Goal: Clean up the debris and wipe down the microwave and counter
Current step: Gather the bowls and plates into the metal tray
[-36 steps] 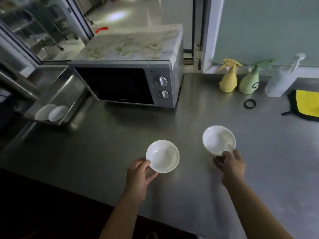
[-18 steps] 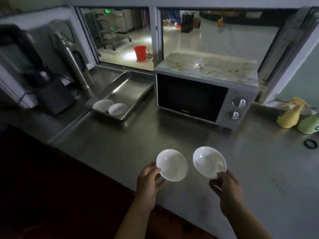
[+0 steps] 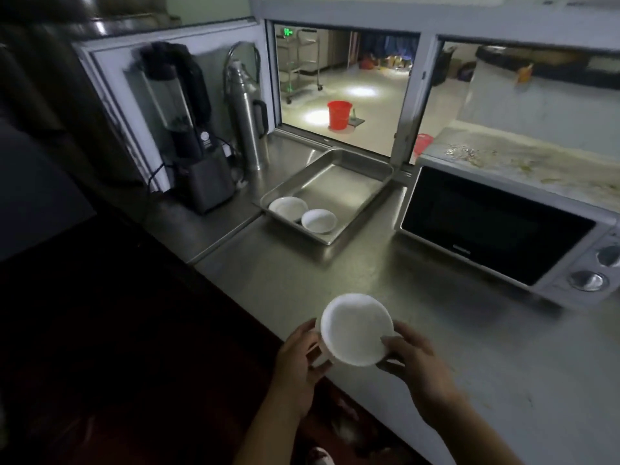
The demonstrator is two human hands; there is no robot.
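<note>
Both hands, the left hand (image 3: 298, 360) and right hand (image 3: 414, 359), curl their fingers round the white bowls (image 3: 357, 328) above the bench's (image 3: 436, 330) front edge, so carry them level and set them gently into the metal tray (image 3: 362, 209) by the microwave (image 3: 503, 226).

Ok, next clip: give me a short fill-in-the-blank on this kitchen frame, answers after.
1. The metal tray holds ____ white dishes.
2. Both hands, left hand and right hand, hold white dishes above the counter's ____ edge.
3. The bucket beyond the window is ____.
4. Debris lies on the microwave's ____.

Answers: two; front; red; top
</note>
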